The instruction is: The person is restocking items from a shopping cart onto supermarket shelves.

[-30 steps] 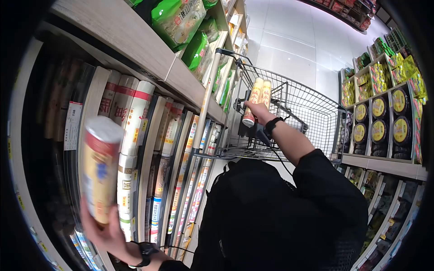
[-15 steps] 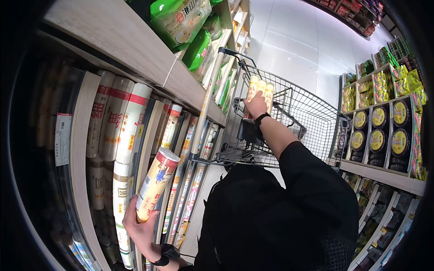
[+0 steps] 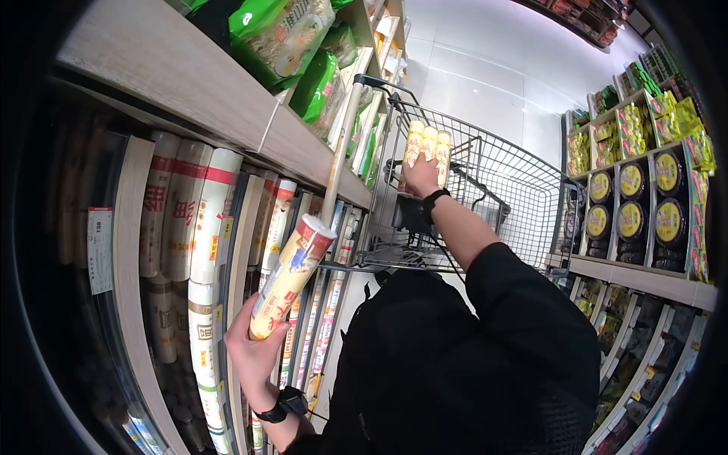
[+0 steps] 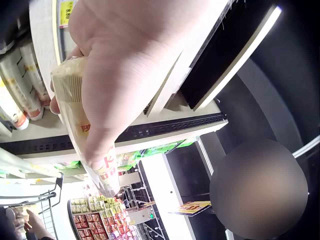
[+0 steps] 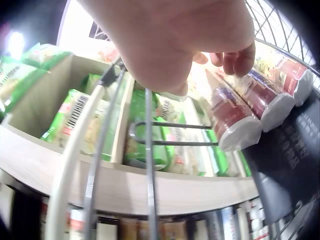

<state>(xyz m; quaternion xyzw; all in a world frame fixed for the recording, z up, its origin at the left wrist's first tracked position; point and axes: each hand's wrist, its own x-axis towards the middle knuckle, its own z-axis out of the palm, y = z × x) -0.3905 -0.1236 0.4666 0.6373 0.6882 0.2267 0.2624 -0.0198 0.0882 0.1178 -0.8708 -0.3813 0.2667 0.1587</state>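
My left hand (image 3: 256, 350) grips the lower end of a cylindrical noodle pack (image 3: 292, 282), cream with a red band and white top. It is tilted in front of the left shelf. In the left wrist view the thumb lies along the wrapped noodle pack (image 4: 75, 112). Over the cart, my right hand (image 3: 422, 176) holds at a row of three similar packs (image 3: 444, 152) standing at its near left side. Seen from the right wrist, the fingers (image 5: 240, 61) curl over the upper part of the nearest pack (image 5: 232, 120); the packs' red-banded ends stand by a black panel (image 5: 285, 155).
The wire cart (image 3: 523, 205) stands ahead, its handle (image 3: 341, 144) along the left shelf. More tall packs (image 3: 214, 220) fill that shelf, below green bags (image 3: 277, 38). On the right are round black tubs (image 3: 631, 180) and yellow packets (image 3: 633, 129). Pale floor (image 3: 462, 68) lies beyond.
My left hand has brought its noodle pack from the shelf rightward and up toward the cart. My right hand has set its packs upright in the cart, where three now stand in a row.
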